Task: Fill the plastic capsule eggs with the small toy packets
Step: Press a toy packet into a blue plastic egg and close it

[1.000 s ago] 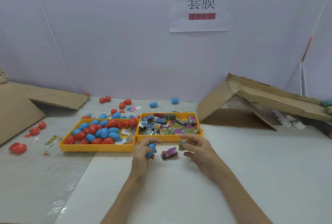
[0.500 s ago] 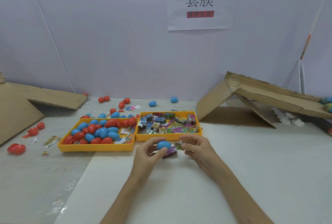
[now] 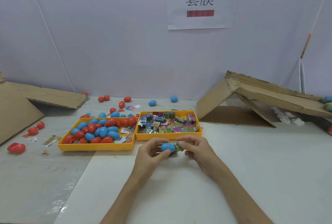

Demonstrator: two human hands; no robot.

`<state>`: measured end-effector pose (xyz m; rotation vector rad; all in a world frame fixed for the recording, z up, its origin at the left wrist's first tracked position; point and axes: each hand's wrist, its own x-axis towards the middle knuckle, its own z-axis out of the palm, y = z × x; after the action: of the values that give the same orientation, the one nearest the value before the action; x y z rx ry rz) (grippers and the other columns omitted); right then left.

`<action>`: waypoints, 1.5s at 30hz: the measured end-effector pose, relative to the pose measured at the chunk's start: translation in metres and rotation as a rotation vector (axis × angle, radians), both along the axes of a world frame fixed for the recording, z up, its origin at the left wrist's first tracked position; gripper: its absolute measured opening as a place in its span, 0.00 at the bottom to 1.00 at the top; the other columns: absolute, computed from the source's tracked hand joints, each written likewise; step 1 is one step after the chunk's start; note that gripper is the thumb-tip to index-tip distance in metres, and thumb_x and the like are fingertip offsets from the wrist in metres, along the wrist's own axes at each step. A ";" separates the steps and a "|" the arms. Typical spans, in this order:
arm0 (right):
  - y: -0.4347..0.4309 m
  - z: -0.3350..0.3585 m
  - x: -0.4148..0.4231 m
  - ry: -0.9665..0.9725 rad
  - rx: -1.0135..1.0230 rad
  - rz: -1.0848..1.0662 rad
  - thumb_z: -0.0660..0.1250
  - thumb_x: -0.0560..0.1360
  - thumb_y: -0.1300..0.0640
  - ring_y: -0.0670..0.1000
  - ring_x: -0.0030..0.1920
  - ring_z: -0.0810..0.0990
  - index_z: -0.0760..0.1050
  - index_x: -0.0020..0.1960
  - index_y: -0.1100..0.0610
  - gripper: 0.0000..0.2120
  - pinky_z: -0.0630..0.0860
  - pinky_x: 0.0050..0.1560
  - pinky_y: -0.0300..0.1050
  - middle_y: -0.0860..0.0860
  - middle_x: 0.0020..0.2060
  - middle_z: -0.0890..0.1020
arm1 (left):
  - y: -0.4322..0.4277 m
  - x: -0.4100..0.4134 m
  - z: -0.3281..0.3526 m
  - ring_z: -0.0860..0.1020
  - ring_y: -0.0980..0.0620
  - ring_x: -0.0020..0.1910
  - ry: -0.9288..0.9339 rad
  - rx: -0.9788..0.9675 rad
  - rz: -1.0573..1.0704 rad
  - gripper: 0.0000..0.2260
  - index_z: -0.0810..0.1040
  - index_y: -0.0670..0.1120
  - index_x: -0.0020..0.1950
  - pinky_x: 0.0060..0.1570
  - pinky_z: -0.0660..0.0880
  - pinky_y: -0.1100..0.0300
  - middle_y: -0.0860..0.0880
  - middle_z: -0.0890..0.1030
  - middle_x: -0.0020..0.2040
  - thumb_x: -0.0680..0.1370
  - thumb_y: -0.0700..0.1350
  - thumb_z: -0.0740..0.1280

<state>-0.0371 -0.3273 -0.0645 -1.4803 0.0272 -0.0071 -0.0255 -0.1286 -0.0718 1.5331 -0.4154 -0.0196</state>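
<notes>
My left hand (image 3: 151, 153) grips a blue capsule egg (image 3: 168, 147) between thumb and fingers, just in front of the two trays. My right hand (image 3: 195, 149) pinches a small green toy packet (image 3: 178, 146) against the egg's right end. A purple packet (image 3: 172, 154) lies on the table under the hands, mostly hidden. The left yellow tray (image 3: 97, 146) holds several red and blue eggs. The right yellow tray (image 3: 168, 135) holds several toy packets.
Loose red and blue eggs (image 3: 16, 148) and paper scraps lie on the table left of and behind the trays. Cardboard sheets stand at the left (image 3: 19, 105) and right (image 3: 251, 103). A wall with a paper sign (image 3: 200, 1) closes the back.
My left hand has brought the blue egg rightward and up to meet my right hand. The green packet now touches the egg's end, above the purple packet.
</notes>
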 end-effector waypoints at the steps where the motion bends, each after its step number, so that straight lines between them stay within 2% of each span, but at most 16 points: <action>1: 0.000 0.000 0.000 -0.004 -0.002 0.000 0.75 0.74 0.59 0.46 0.39 0.80 0.86 0.49 0.52 0.05 0.73 0.37 0.37 0.53 0.41 0.86 | 0.000 0.000 0.000 0.85 0.48 0.49 -0.002 -0.002 -0.001 0.11 0.83 0.47 0.55 0.47 0.79 0.62 0.47 0.86 0.50 0.74 0.38 0.76; 3: -0.001 0.000 0.000 -0.011 0.003 0.008 0.75 0.74 0.60 0.46 0.38 0.80 0.86 0.50 0.53 0.06 0.74 0.37 0.37 0.53 0.41 0.86 | 0.000 0.000 0.000 0.85 0.47 0.50 -0.004 0.006 0.000 0.12 0.83 0.47 0.55 0.48 0.80 0.60 0.48 0.86 0.50 0.73 0.41 0.76; 8: -0.001 0.001 -0.002 -0.016 0.019 0.032 0.75 0.73 0.62 0.47 0.37 0.82 0.85 0.52 0.54 0.08 0.77 0.38 0.37 0.53 0.42 0.86 | -0.001 0.001 -0.001 0.86 0.47 0.49 -0.001 0.014 0.007 0.11 0.82 0.46 0.55 0.47 0.81 0.61 0.48 0.85 0.50 0.75 0.36 0.75; 14: -0.001 0.002 -0.003 -0.056 0.054 0.038 0.73 0.74 0.65 0.46 0.45 0.83 0.86 0.50 0.52 0.10 0.78 0.42 0.39 0.51 0.46 0.87 | -0.005 0.000 -0.001 0.86 0.46 0.40 0.042 -0.003 0.034 0.05 0.82 0.43 0.53 0.43 0.82 0.56 0.44 0.86 0.43 0.79 0.42 0.71; 17: -0.001 0.002 -0.003 -0.079 0.019 0.035 0.74 0.73 0.65 0.44 0.47 0.83 0.86 0.49 0.49 0.12 0.78 0.43 0.38 0.48 0.45 0.86 | -0.006 0.000 0.000 0.82 0.45 0.33 0.058 0.017 0.045 0.11 0.82 0.43 0.51 0.38 0.80 0.53 0.40 0.84 0.38 0.77 0.50 0.70; 21: 0.001 0.003 -0.004 -0.094 0.022 0.062 0.76 0.69 0.61 0.46 0.46 0.83 0.86 0.48 0.49 0.11 0.77 0.42 0.38 0.50 0.43 0.86 | -0.006 0.001 0.000 0.79 0.47 0.30 0.064 0.080 0.035 0.14 0.82 0.43 0.48 0.33 0.78 0.58 0.41 0.83 0.35 0.78 0.54 0.68; 25: 0.001 0.001 -0.004 -0.111 0.035 0.103 0.76 0.69 0.61 0.49 0.45 0.82 0.85 0.49 0.53 0.09 0.78 0.43 0.42 0.52 0.41 0.84 | -0.006 0.001 -0.001 0.79 0.48 0.27 0.079 0.122 0.053 0.18 0.81 0.42 0.47 0.29 0.75 0.62 0.41 0.83 0.33 0.76 0.57 0.67; 28: 0.002 0.001 -0.004 -0.106 0.033 0.097 0.77 0.69 0.58 0.49 0.46 0.83 0.85 0.49 0.54 0.09 0.79 0.44 0.42 0.52 0.43 0.84 | -0.005 0.001 0.000 0.79 0.48 0.27 0.084 0.132 0.071 0.19 0.80 0.41 0.46 0.28 0.75 0.63 0.41 0.83 0.33 0.75 0.58 0.68; 32: 0.001 0.000 -0.004 -0.106 0.062 0.100 0.73 0.74 0.64 0.50 0.48 0.84 0.86 0.49 0.54 0.07 0.80 0.45 0.42 0.53 0.45 0.86 | -0.005 0.000 0.001 0.78 0.48 0.26 0.097 0.129 0.091 0.20 0.78 0.39 0.45 0.27 0.74 0.62 0.41 0.83 0.32 0.75 0.57 0.69; 35: 0.002 0.001 -0.005 -0.124 0.041 0.084 0.75 0.71 0.64 0.49 0.47 0.84 0.86 0.46 0.53 0.08 0.80 0.44 0.41 0.51 0.44 0.86 | -0.005 0.000 0.003 0.78 0.47 0.25 0.106 0.112 0.088 0.20 0.77 0.40 0.45 0.26 0.74 0.60 0.40 0.82 0.31 0.75 0.58 0.68; 39: 0.005 0.001 -0.005 -0.142 0.027 0.098 0.75 0.67 0.61 0.52 0.46 0.83 0.85 0.45 0.54 0.07 0.80 0.45 0.43 0.53 0.42 0.83 | -0.005 0.000 0.003 0.77 0.47 0.24 0.104 0.146 0.030 0.16 0.81 0.46 0.50 0.26 0.74 0.61 0.41 0.82 0.31 0.77 0.59 0.65; 45: 0.006 0.000 -0.005 -0.138 0.017 0.105 0.76 0.68 0.58 0.50 0.45 0.83 0.85 0.44 0.53 0.05 0.80 0.45 0.43 0.52 0.43 0.84 | -0.005 -0.002 0.004 0.81 0.46 0.30 0.124 0.089 0.004 0.19 0.82 0.43 0.52 0.33 0.80 0.59 0.40 0.84 0.35 0.76 0.57 0.65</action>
<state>-0.0418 -0.3213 -0.0644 -1.4592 -0.1620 -0.0234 -0.0271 -0.1335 -0.0679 1.6111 -0.3166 -0.1309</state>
